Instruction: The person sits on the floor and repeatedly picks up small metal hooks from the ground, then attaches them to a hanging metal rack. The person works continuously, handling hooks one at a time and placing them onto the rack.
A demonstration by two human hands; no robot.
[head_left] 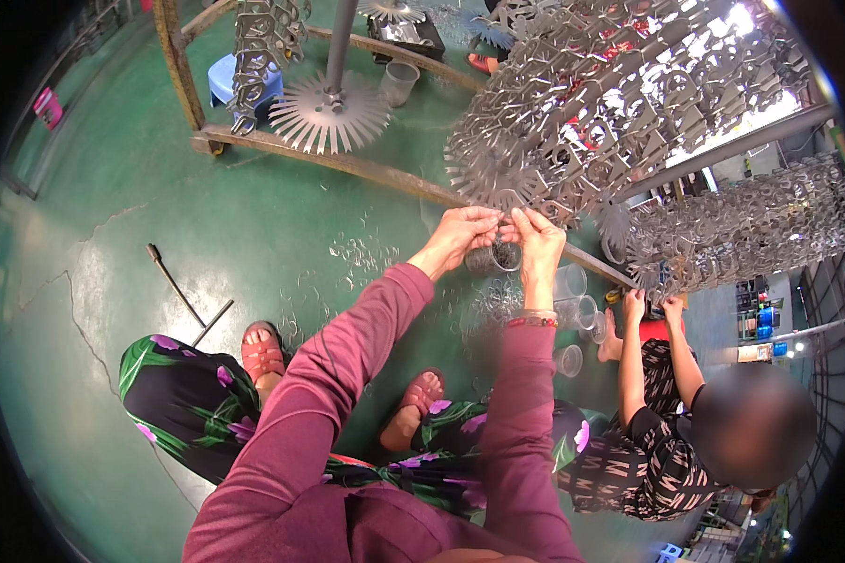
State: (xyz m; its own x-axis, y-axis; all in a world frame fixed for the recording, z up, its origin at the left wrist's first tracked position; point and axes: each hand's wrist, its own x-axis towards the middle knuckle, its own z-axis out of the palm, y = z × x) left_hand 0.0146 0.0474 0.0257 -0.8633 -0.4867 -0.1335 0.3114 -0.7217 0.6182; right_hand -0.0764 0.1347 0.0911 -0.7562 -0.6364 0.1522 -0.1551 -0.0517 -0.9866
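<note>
My left hand [462,236] is closed in a pinch, fingertips together, close beside my right hand [537,242], which pinches too. They meet at the lower end of a tall rack hung with many flat metal pieces [591,113]. What lies between my fingertips is too small to make out. Just above them is a toothed metal disc [499,180] at the rack's end. Directly below my fingers stands a see-through plastic cup [491,260] with dark contents. Small curved metal bits [359,255] lie scattered on the green floor.
More plastic cups [570,281] stand right of my right wrist. A rusty frame bar [385,172] crosses the floor ahead. Another toothed disc [329,114] hangs beyond it, near a blue stool [230,80]. A T-shaped rod [180,289] lies left. A co-worker [667,422] sits right, hands at another rack.
</note>
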